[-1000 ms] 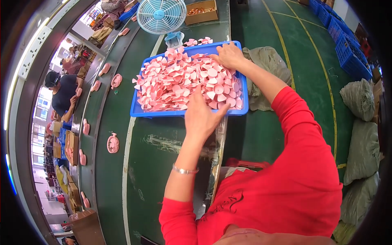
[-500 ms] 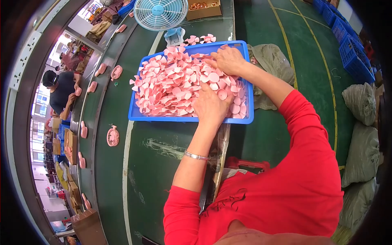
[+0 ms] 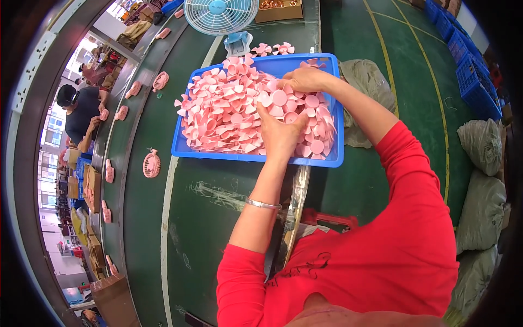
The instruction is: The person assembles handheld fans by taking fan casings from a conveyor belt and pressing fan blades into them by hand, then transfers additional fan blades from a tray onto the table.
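A blue plastic tray point(image 3: 229, 157) holds a heap of small pink fan blades point(image 3: 223, 117). My left hand point(image 3: 279, 132) reaches into the near right part of the heap, thumb and forefinger spread wide, its other fingers hidden. Opposite it, my right hand point(image 3: 306, 79) comes over the tray's right side, with fingers bent together against some blades and their tips buried. Between both hands the blades are bunched up. Two more fan blades point(image 3: 283, 48) lie on the table just beyond the tray.
A light blue fan point(image 3: 220, 13) and a cardboard box point(image 3: 279, 12) stand beyond the tray. Pink fan housings point(image 3: 151, 163) lie on the green surface at left. A co-worker point(image 3: 83, 114) handles one across the line. Bags point(image 3: 481, 212) and blue crates point(image 3: 475, 82) line the right.
My right hand has drawn inward and slightly nearer, pushing blades toward my left hand. A strip of tray floor now shows at the far right. The whole view has shifted slightly.
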`<state>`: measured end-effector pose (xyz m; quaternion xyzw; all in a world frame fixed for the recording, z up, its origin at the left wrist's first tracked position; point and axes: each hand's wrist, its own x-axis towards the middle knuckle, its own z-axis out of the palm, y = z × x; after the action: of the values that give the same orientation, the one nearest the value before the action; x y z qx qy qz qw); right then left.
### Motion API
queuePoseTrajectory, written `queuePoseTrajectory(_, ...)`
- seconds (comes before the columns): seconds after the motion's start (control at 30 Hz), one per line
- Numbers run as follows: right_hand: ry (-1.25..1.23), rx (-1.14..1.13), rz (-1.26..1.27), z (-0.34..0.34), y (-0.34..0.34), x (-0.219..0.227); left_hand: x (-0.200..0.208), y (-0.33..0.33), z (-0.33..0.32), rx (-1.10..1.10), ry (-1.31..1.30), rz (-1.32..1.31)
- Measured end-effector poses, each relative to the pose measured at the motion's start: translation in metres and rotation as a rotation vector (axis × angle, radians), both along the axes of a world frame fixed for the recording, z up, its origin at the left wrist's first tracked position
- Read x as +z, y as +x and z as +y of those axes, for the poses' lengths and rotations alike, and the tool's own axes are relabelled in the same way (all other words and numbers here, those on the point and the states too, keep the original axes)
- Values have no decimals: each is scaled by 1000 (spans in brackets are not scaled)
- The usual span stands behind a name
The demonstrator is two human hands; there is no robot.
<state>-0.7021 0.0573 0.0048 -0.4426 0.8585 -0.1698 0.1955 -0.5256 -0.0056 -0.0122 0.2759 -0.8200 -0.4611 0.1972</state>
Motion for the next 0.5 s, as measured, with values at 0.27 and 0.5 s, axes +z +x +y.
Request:
queuePoseTrajectory(0.27, -109, -57, -86, 3, -2, -15, -6, -4, -7, -67, 206, 145)
queuePoseTrajectory(0.5, -308, -199, -198, 14, 23, 29, 9, -5, -6, -142, 100, 380)
